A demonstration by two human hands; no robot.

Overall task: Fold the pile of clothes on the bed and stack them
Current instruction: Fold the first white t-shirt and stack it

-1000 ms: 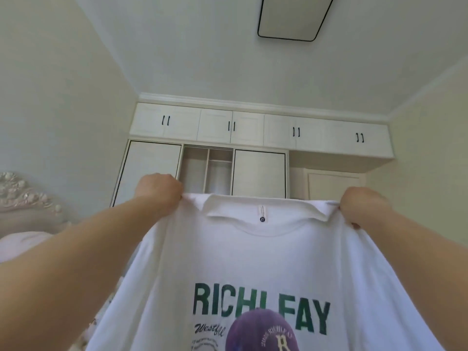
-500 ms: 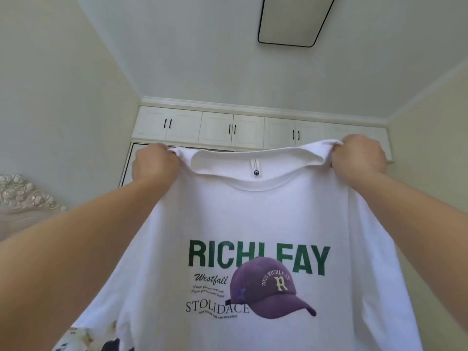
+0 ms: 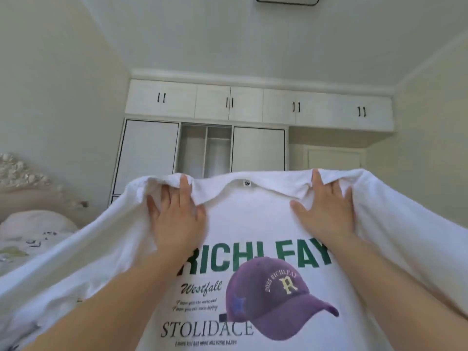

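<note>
The white T-shirt point(image 3: 253, 219) is spread out in front of the person, printed side up, with green lettering and a purple cap across its chest. Both hands are on it near the collar. The left hand point(image 3: 174, 219) lies flat just left of the neckline, fingers straight and spread, the fingertips tucked under a bunched fold of the shoulder. The right hand point(image 3: 326, 211) lies flat just right of the neckline, fingers straight and apart, pressing the cloth down, with the right shoulder fabric draped beside it. The hands are well apart, the neck label between them. The shirt's sleeves fall away to either side. To the left, the bed point(image 3: 30, 239) shows a pale pillow and patterned sheet below a carved headboard. Behind stands a white wardrobe point(image 3: 253, 105) with black handles.
</note>
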